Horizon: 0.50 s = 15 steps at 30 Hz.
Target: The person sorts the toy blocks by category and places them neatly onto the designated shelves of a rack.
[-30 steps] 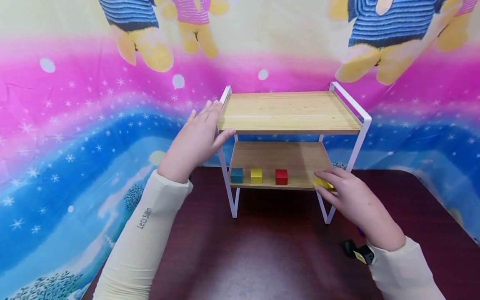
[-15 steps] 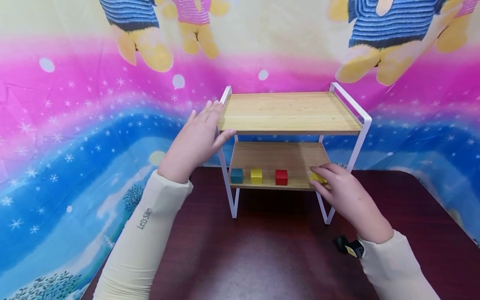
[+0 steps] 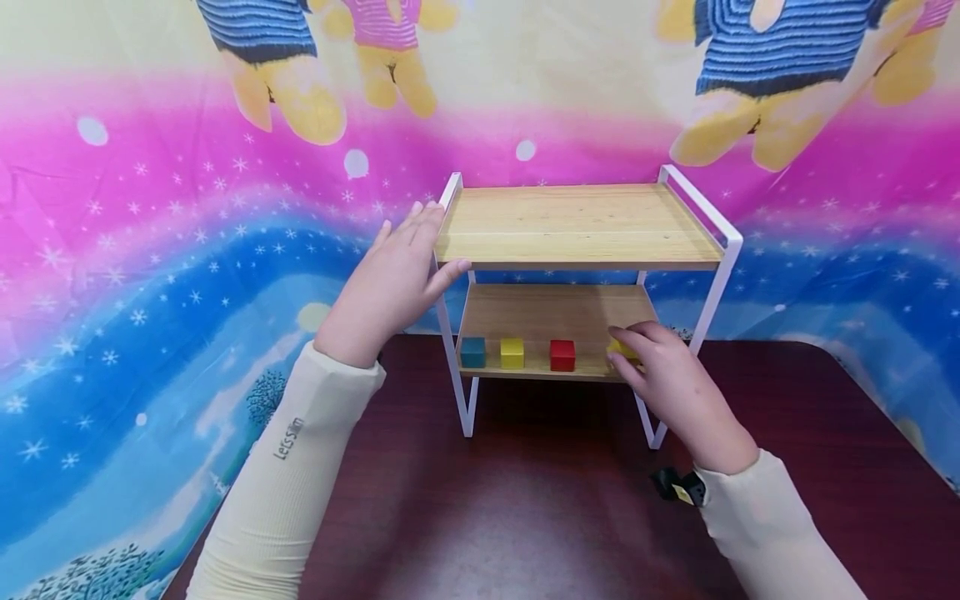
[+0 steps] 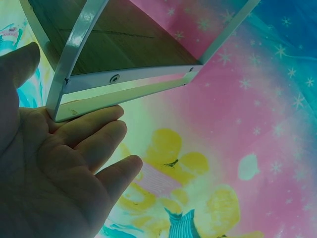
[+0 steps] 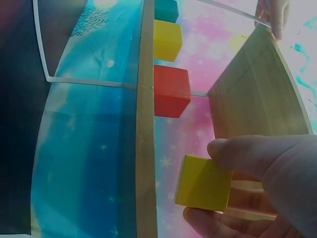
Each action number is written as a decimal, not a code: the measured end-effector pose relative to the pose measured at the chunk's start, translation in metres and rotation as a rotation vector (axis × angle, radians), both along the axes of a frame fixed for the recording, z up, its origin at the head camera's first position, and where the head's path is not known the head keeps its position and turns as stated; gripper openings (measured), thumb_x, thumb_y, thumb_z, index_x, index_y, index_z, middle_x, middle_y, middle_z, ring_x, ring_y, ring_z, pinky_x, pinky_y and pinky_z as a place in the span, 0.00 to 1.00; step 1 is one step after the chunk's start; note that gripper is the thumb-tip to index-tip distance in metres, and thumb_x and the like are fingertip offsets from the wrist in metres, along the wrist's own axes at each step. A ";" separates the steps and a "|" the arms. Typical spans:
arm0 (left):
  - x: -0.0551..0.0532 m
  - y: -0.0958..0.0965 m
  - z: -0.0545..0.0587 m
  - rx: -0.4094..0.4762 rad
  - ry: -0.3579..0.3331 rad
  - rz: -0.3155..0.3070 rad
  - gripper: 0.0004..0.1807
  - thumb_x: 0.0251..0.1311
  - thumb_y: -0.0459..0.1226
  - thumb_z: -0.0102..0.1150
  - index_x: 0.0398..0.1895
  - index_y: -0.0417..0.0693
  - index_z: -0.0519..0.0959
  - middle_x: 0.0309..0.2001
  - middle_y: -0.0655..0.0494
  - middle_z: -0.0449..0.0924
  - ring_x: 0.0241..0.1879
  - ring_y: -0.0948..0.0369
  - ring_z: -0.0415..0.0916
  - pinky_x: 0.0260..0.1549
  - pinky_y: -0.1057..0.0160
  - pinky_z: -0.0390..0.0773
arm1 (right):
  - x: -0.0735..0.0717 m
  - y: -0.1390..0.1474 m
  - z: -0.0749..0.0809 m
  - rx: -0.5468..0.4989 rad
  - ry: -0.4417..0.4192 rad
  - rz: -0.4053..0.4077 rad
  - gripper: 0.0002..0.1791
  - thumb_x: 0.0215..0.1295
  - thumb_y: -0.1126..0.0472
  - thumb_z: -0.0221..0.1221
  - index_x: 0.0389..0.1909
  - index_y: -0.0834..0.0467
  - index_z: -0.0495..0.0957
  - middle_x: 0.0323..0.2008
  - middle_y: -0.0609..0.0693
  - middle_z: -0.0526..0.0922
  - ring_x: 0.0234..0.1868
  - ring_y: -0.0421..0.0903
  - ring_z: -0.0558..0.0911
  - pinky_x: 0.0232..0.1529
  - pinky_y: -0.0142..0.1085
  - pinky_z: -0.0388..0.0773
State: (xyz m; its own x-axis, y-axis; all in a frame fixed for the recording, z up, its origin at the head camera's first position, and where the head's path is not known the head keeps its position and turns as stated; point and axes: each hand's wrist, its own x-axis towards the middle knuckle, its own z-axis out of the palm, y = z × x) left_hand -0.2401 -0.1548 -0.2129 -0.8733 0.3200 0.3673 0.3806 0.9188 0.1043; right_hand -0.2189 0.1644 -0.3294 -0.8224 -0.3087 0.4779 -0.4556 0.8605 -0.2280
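My right hand (image 3: 678, 392) pinches a yellow cube (image 5: 204, 183) between thumb and fingers, at the right front of the lower shelf board (image 3: 551, 308). In the right wrist view a gap shows between this cube and the board. Along the board's front edge sit a teal cube (image 3: 473, 352), another yellow cube (image 3: 512, 353) and a red cube (image 3: 562, 355), spaced apart. My left hand (image 3: 393, 279) rests against the upper left side of the two-tier rack (image 3: 577, 221), fingers extended along its white metal frame (image 4: 124, 77).
The rack's white legs (image 3: 468, 408) stand on a dark reddish table (image 3: 517, 508). Behind it hangs a colourful printed cloth (image 3: 187, 208). A black strap device (image 3: 678, 486) is on my right wrist.
My right hand has moved left along the lower shelf, carrying the yellow cube closer to the red one. The left hand stays against the rack.
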 end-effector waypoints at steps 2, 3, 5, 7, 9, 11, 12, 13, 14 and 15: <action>0.000 0.000 0.000 -0.004 0.003 -0.001 0.46 0.72 0.57 0.51 0.82 0.43 0.48 0.80 0.46 0.50 0.80 0.53 0.40 0.77 0.45 0.41 | -0.002 -0.001 -0.001 0.000 -0.001 0.003 0.17 0.64 0.65 0.68 0.53 0.67 0.83 0.48 0.67 0.82 0.49 0.63 0.82 0.49 0.57 0.83; 0.000 0.000 0.000 -0.005 0.004 -0.001 0.46 0.72 0.58 0.51 0.82 0.43 0.48 0.80 0.46 0.50 0.80 0.53 0.40 0.77 0.45 0.41 | -0.003 -0.001 -0.001 0.001 -0.004 0.003 0.17 0.64 0.65 0.68 0.53 0.67 0.83 0.48 0.67 0.82 0.49 0.63 0.82 0.49 0.57 0.82; 0.000 0.000 0.000 -0.004 0.005 -0.001 0.46 0.72 0.57 0.51 0.82 0.43 0.48 0.80 0.46 0.50 0.80 0.53 0.40 0.77 0.45 0.41 | -0.004 -0.002 -0.002 0.002 -0.011 -0.001 0.17 0.64 0.65 0.68 0.53 0.67 0.84 0.48 0.67 0.82 0.49 0.63 0.82 0.50 0.57 0.82; 0.001 0.000 0.000 -0.005 0.008 0.000 0.46 0.72 0.57 0.51 0.82 0.43 0.48 0.80 0.46 0.50 0.80 0.53 0.40 0.77 0.44 0.42 | -0.006 -0.002 -0.004 0.001 -0.019 -0.006 0.17 0.64 0.65 0.68 0.52 0.67 0.84 0.48 0.67 0.82 0.49 0.63 0.82 0.50 0.57 0.82; 0.001 0.000 0.000 -0.006 0.010 -0.001 0.46 0.72 0.57 0.52 0.82 0.43 0.48 0.80 0.46 0.51 0.80 0.53 0.40 0.76 0.44 0.42 | -0.007 -0.002 -0.005 0.002 -0.032 -0.014 0.17 0.65 0.64 0.68 0.53 0.66 0.84 0.48 0.67 0.82 0.49 0.62 0.82 0.50 0.57 0.82; 0.001 0.000 0.000 -0.003 0.011 -0.002 0.46 0.72 0.57 0.53 0.81 0.43 0.49 0.80 0.46 0.51 0.80 0.53 0.41 0.76 0.43 0.43 | -0.008 -0.002 -0.007 0.001 -0.040 -0.020 0.17 0.65 0.64 0.68 0.53 0.66 0.84 0.47 0.66 0.82 0.48 0.62 0.82 0.50 0.57 0.82; 0.001 0.000 0.000 -0.004 0.012 -0.002 0.46 0.72 0.57 0.53 0.81 0.43 0.49 0.80 0.46 0.51 0.80 0.53 0.41 0.76 0.43 0.43 | -0.009 -0.002 -0.008 0.000 -0.043 -0.024 0.17 0.65 0.64 0.68 0.53 0.66 0.84 0.47 0.66 0.82 0.48 0.62 0.82 0.50 0.56 0.82; 0.001 0.000 0.000 -0.003 0.012 -0.002 0.46 0.72 0.57 0.53 0.81 0.43 0.49 0.80 0.46 0.51 0.80 0.53 0.41 0.76 0.43 0.42 | -0.010 -0.002 -0.009 0.000 -0.043 -0.025 0.18 0.65 0.63 0.68 0.53 0.66 0.84 0.47 0.66 0.82 0.47 0.62 0.82 0.49 0.56 0.83; 0.001 0.000 -0.001 -0.002 0.012 -0.001 0.46 0.72 0.57 0.53 0.81 0.43 0.49 0.80 0.46 0.51 0.80 0.53 0.41 0.76 0.44 0.42 | -0.011 -0.002 -0.010 0.000 -0.040 -0.026 0.18 0.65 0.63 0.68 0.53 0.66 0.84 0.47 0.66 0.82 0.47 0.62 0.83 0.50 0.56 0.83; 0.001 0.000 -0.001 -0.002 0.013 -0.001 0.46 0.72 0.57 0.53 0.81 0.43 0.49 0.80 0.46 0.51 0.80 0.53 0.41 0.76 0.44 0.42 | -0.012 -0.002 -0.010 0.001 -0.036 -0.026 0.18 0.65 0.63 0.68 0.53 0.66 0.84 0.47 0.66 0.82 0.47 0.61 0.83 0.50 0.56 0.83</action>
